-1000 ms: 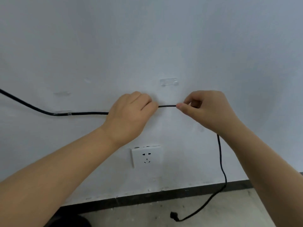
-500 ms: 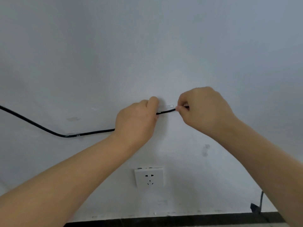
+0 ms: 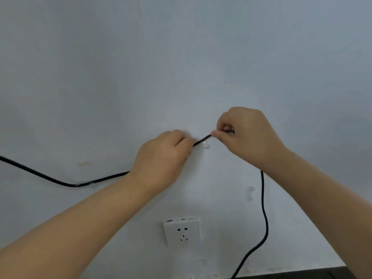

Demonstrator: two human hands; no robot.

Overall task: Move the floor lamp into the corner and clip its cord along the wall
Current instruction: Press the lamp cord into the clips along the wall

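Note:
A black lamp cord [image 3: 60, 181] runs along the white wall from the left edge, through a clear clip [image 3: 84, 184], and up into my left hand [image 3: 163, 160]. My left hand pinches the cord against the wall. A short taut stretch of cord crosses just above a second clear clip [image 3: 205, 145] to my right hand [image 3: 245, 135], which pinches it between thumb and fingers. Below my right hand the cord hangs down to the floor. The lamp itself is out of view.
A white wall socket [image 3: 182, 231] sits below my hands. Another clear clip [image 3: 250, 191] is stuck to the wall left of the hanging cord, and a faint clip mark [image 3: 85, 163] lies above the left clip. A dark skirting strip [image 3: 291, 273] runs along the bottom right.
Both hands have lifted the cord from below the middle clip up to it, and the held stretch now tilts upward to the right. The view has tilted up the wall.

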